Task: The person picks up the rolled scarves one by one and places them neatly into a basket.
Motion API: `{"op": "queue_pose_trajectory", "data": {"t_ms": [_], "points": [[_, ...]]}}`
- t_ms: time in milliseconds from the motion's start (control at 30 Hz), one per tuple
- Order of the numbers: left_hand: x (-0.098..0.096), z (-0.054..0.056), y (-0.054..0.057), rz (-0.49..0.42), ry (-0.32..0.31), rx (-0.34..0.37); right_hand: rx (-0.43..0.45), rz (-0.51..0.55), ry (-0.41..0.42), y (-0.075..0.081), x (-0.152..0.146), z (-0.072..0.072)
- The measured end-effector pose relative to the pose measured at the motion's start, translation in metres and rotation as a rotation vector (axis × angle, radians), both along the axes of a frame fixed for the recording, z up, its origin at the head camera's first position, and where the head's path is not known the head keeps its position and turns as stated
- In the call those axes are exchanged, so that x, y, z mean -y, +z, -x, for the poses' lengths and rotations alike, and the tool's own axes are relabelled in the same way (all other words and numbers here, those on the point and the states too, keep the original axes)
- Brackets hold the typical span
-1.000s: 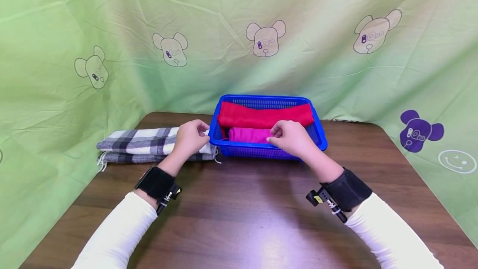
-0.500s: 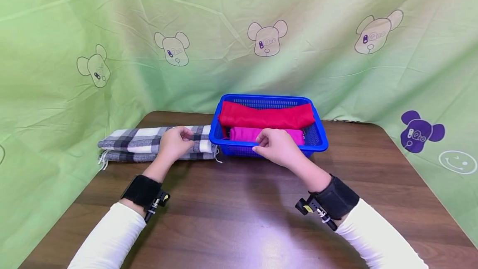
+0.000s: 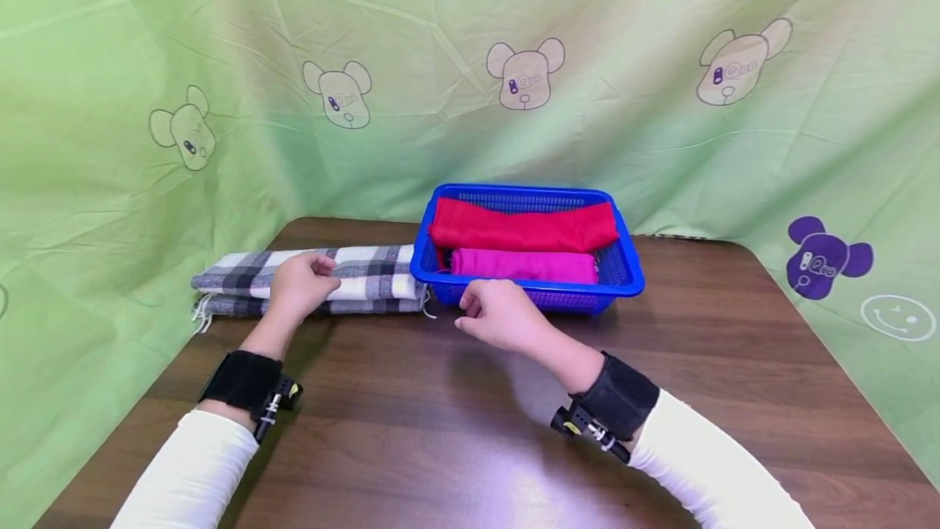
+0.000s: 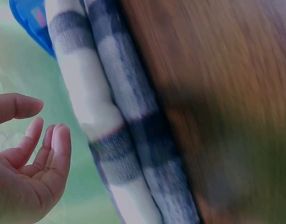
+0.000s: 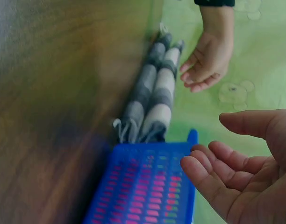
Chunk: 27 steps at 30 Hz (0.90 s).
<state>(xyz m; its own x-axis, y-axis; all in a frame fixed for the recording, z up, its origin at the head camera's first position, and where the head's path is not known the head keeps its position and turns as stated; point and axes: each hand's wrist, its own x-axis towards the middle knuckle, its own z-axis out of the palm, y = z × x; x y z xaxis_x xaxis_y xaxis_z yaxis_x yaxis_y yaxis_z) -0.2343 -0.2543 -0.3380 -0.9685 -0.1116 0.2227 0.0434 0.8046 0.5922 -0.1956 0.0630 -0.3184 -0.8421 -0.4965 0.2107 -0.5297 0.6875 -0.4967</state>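
A folded grey, white and black plaid scarf [image 3: 374,272] with fringed ends lies on the left of the table. Over its front side hovers my left hand [image 3: 297,288], its fingers loosely bent with nothing between them. To the right of the scarf stands a blue plastic basket [image 3: 529,288]. Inside it lie a folded red cloth [image 3: 525,227] at the back and a smaller magenta cloth [image 3: 523,265] in front. My right hand [image 3: 503,317] hangs just before the basket's front wall, thumb and fingers apart and holding nothing, as the right wrist view [image 5: 246,168] confirms.
The brown wooden table [image 3: 411,431] extends in front of the basket and to its right. A green curtain [image 3: 426,104] with printed bear heads encloses the back and both sides.
Both hands have moved left and toward me, away from the basket. The left hand has gone from the basket's left corner to over the scarf; the right has left the magenta cloth.
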Motion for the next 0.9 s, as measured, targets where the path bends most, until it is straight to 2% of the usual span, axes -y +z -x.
{"op": "queue_pose_trajectory", "data": {"t_ms": [233,367,500,600,733,833,900], "points": [[0.032,0.001,0.003,0.025,0.083,0.001,-0.008,-0.060,0.035,-0.016,0.020,-0.002],[0.052,0.000,0.007,0.001,0.120,0.030,0.035,-0.071,0.053,-0.024,0.033,0.000],[0.073,0.000,0.011,-0.018,0.168,0.073,0.120,-0.023,0.030,-0.033,0.047,0.003],[0.088,0.002,0.015,-0.008,0.204,0.100,0.252,0.113,-0.026,-0.040,0.058,0.004],[0.105,0.003,0.020,0.018,0.247,0.104,0.448,0.374,-0.144,-0.050,0.074,0.003],[0.115,0.004,0.024,0.034,0.285,0.121,0.519,0.531,-0.240,-0.056,0.086,0.003],[0.122,0.004,0.027,0.057,0.304,0.138,0.532,0.599,-0.300,-0.060,0.093,0.004]]}}
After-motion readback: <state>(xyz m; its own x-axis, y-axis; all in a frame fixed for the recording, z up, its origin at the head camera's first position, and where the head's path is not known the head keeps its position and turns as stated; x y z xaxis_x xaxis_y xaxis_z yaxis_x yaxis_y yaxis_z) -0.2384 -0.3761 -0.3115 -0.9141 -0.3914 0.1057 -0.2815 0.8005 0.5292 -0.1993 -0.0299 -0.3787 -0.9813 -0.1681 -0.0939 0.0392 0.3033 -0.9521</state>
